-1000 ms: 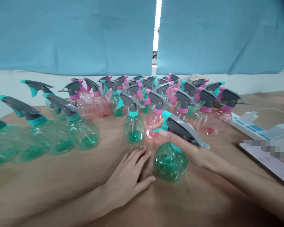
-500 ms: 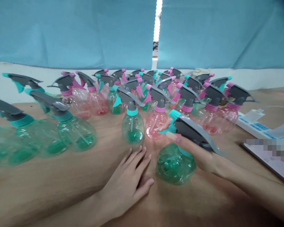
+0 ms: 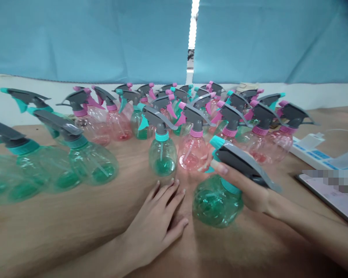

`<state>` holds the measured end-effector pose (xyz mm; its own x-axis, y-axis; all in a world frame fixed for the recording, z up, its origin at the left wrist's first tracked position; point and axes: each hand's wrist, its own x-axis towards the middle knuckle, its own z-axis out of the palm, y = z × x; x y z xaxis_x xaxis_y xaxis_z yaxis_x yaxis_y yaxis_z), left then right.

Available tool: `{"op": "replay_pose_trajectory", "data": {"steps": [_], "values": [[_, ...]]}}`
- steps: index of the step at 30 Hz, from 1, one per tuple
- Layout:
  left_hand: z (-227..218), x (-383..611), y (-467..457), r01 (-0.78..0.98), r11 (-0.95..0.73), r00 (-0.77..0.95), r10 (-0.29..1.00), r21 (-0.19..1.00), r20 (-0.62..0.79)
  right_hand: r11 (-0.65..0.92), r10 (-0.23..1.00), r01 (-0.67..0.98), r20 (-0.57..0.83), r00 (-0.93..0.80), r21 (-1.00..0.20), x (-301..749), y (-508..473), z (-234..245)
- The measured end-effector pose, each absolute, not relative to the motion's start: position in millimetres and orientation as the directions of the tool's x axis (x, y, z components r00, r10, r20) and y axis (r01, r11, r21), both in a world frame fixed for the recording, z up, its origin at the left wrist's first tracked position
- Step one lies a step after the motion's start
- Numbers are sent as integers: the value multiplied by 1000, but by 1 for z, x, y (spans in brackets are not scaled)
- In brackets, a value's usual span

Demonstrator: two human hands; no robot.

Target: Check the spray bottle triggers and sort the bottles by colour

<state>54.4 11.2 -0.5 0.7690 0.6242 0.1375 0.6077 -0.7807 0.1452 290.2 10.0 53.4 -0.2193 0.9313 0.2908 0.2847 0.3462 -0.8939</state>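
My right hand (image 3: 249,189) is wrapped around the neck and trigger of a green spray bottle (image 3: 217,202) with a grey and teal head. That bottle tilts a little, and I cannot tell whether its base touches the table. Palm down on the wooden table (image 3: 98,224), my left hand (image 3: 156,220) lies with its fingers stretched out, holding nothing. Just beyond its fingertips stands another green spray bottle (image 3: 162,156). A pink spray bottle (image 3: 191,152) stands close behind my right hand's fingers.
Several green spray bottles (image 3: 94,166) stand at the left. More pink and green ones crowd the back, before a blue curtain (image 3: 84,42). At the right are a white power strip (image 3: 310,152) and a flat device (image 3: 333,200), probably a phone or tablet, partly pixelated.
My right hand has shifted slightly right with the green spray bottle, and its fingers have drawn the trigger in toward the neck. My left hand has stayed in place.
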Motion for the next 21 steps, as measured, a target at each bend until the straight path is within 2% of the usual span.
{"op": "replay_pose_trajectory", "data": {"steps": [4, 6, 12, 21], "values": [[0, 56, 11, 634, -761, 745, 648, 136, 154, 258, 960, 289, 211, -184, -922, 293, 8, 54], [0, 56, 10, 648, -750, 734, 661, 131, 156, 271, 959, 303, 231, -163, -914, 292, 7, 56], [-1, 55, 9, 649, -747, 731, 665, 147, 153, 383, 905, 220, 316, -285, -897, 286, 9, 61], [-1, 55, 11, 644, -750, 738, 661, 151, 132, 392, 895, 183, 328, -301, -901, 288, 14, 59]]}}
